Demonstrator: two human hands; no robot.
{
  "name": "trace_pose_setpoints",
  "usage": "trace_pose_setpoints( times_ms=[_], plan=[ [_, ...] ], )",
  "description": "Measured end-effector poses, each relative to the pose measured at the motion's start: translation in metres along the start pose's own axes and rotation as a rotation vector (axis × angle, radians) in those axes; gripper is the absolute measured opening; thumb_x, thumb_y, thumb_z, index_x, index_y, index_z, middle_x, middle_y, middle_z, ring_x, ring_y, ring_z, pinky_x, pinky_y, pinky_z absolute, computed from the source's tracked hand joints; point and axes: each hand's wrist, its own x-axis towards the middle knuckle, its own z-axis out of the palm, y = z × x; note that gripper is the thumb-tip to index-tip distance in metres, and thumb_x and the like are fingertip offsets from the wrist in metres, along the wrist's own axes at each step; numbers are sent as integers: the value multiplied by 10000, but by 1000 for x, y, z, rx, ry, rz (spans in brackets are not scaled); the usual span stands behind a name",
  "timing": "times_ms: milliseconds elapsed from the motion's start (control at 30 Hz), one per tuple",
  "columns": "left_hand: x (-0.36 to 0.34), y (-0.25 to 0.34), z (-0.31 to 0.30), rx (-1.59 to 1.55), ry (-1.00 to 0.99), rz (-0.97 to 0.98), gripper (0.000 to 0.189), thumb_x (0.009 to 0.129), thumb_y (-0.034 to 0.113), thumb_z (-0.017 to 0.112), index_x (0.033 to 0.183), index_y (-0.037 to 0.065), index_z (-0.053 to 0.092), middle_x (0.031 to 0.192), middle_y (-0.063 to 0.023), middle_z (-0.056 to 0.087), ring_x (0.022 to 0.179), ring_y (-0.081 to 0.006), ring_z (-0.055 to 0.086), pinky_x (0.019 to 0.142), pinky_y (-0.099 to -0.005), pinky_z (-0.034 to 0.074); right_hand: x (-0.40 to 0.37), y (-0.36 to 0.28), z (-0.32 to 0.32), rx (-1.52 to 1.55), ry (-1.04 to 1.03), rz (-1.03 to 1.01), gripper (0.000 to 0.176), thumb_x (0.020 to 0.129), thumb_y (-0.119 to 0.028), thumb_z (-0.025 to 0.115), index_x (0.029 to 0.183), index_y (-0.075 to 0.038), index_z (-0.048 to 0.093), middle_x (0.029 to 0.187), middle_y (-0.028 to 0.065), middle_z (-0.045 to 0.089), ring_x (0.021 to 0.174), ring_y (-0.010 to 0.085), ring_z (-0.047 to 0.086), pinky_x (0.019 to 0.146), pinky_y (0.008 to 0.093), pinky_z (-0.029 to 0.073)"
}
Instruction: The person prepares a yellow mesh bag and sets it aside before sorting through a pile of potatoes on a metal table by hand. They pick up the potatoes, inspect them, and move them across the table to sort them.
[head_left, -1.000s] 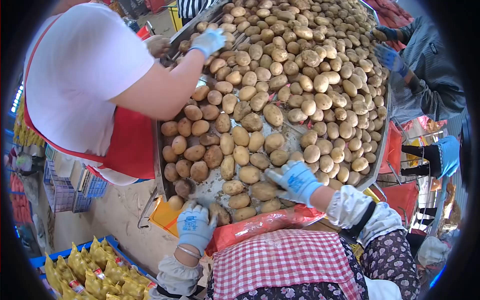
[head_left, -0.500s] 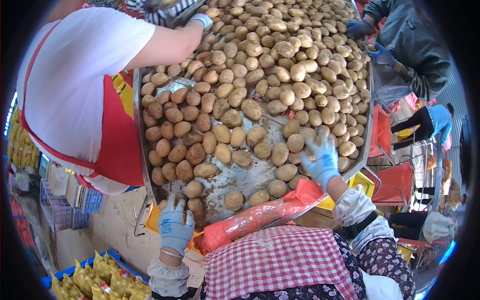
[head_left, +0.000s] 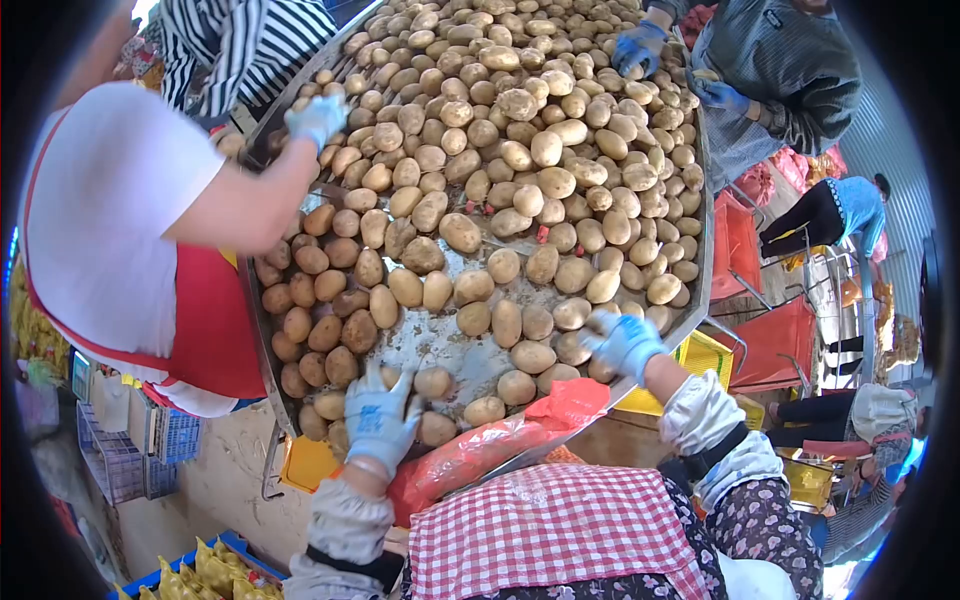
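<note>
Many potatoes (head_left: 461, 232) cover a metal sorting table (head_left: 455, 345), its worn surface bare in patches near me. My left hand (head_left: 382, 418), in a light blue glove, lies over potatoes at the table's near left corner with fingers spread. At the near right, my gloved right hand (head_left: 625, 345) reaches over potatoes, its fingers apart and no potato visibly gripped. Between my hands, red plastic sheeting (head_left: 505, 435) wraps the table's front edge, just in front of my checked apron (head_left: 560, 530).
A co-worker in a red apron (head_left: 215, 310) stands at the left side, with a gloved hand (head_left: 318, 120) over the potatoes. Another person's blue gloves (head_left: 640, 48) are at the far right. Red chairs (head_left: 770, 345) stand right; yellow bags (head_left: 215, 570) fill a blue crate at lower left.
My left hand has moved up and inward over the potatoes. Several potatoes near the front have shifted. The left co-worker's hand has pulled leftward. The whole view has shifted a little.
</note>
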Motion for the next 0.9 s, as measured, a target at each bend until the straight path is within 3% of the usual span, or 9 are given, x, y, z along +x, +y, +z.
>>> trace_pose_setpoints(
  times_ms=[100,233,300,333,367,433,667,767,900],
  plan=[
    [-2,2,-5,130,-32,0,531,800,395,691,1235,98,625,1315,-197,508,1150,-400,509,962,-489,422,-3,-18,8,304,-82,-195,492,905,-412,588,1295,-113,562,1124,199,656,1063,366,627,938,419,476],
    [33,57,-13,-241,-67,39,569,821,409,660,1232,21,593,1272,-217,540,1176,-412,500,989,-487,411,1,-5,24,762,96,-323,529,877,-380,648,1318,-105,547,1089,206,661,1040,369,633,928,417,480],
    [28,73,2,-70,112,295,626,818,419,654,1269,-1,543,1245,-230,560,1154,-406,520,1004,-494,392,-22,-15,-7,704,33,-596,520,834,-323,696,1229,-4,582,1035,148,674,931,351,646,871,381,511],
    [20,76,13,-56,80,291,665,819,408,651,1310,-13,498,1250,-245,554,1145,-413,520,1008,-508,377,-23,-16,0,458,40,-790,432,801,-326,732,1117,-47,635,1170,129,639,1078,350,603,939,428,479],
    [14,73,20,-51,75,293,665,819,408,651,1310,-13,498,1250,-245,554,1145,-413,520,1008,-508,377,-29,-15,13,466,41,-789,432,801,-326,732,1117,-47,635,1170,129,639,1078,350,603,939,428,479],
    [11,61,28,-246,-2,221,609,846,360,613,1327,6,494,1271,-234,535,1151,-411,508,1020,-498,370,-38,-13,44,-54,89,-912,385,818,-410,704,1037,-96,662,1349,155,528,1277,356,473,1046,464,398],
    [59,42,13,-78,360,127,523,859,239,606,1334,42,514,1297,-243,521,1120,-401,541,969,-486,431,-26,45,33,-44,235,-896,177,674,-237,707,785,-123,631,1363,131,522,1320,372,431,1062,498,384],
    [88,54,11,-127,130,-8,473,871,210,603,1313,58,536,1341,-252,482,1139,-414,538,990,-475,441,-14,56,27,-89,242,-943,156,658,-213,707,743,-122,614,1356,124,530,1304,376,449,1042,507,404],
    [103,72,10,212,-107,-147,447,874,301,617,1278,111,588,1262,-199,555,1052,-347,595,861,-434,494,-12,68,36,-122,317,-919,190,626,-215,704,772,-122,626,1357,117,531,1311,369,442,1025,513,416]
  ],
)
